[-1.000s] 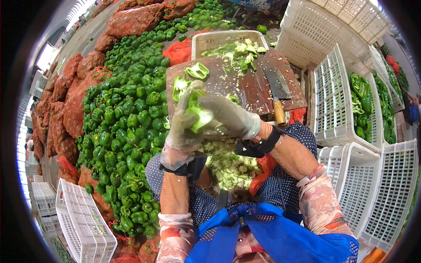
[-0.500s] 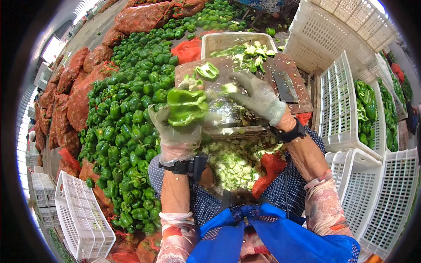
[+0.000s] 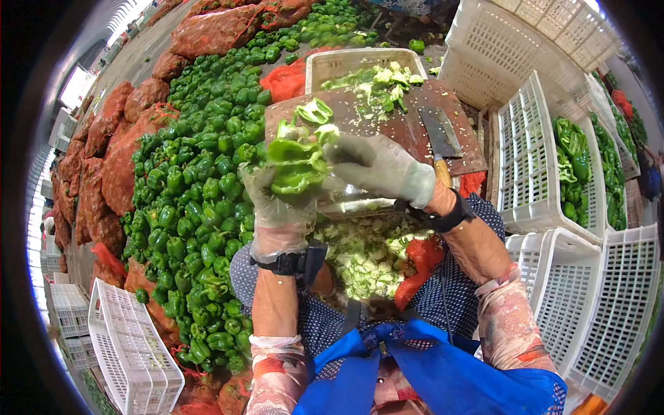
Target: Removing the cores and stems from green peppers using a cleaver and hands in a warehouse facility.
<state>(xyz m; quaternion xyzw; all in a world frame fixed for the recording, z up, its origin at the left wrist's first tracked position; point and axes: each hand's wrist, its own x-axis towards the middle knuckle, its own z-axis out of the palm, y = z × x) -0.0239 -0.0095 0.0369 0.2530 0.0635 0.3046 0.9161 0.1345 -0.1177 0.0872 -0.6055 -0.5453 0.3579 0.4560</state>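
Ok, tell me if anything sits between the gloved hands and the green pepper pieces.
Nothing visible does. The left hand already grips the pepper pieces, and the right hand touches them from the other side, above the cutting board.

Produce-sorting floor: heaped green peppers (image 3: 200, 200), crates (image 3: 546, 159)

Gloved hands (image 3: 332, 187) around cut pepper (image 3: 296, 164)

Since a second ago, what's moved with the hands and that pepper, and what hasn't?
Both hands came up from over the scraps in the lap. The left hand took over the opened green pepper and holds it at the cutting board edge; the right hand shifted rightward, fingers still at the pepper. The cleaver, cut pieces on the board and the pepper pile stayed put.
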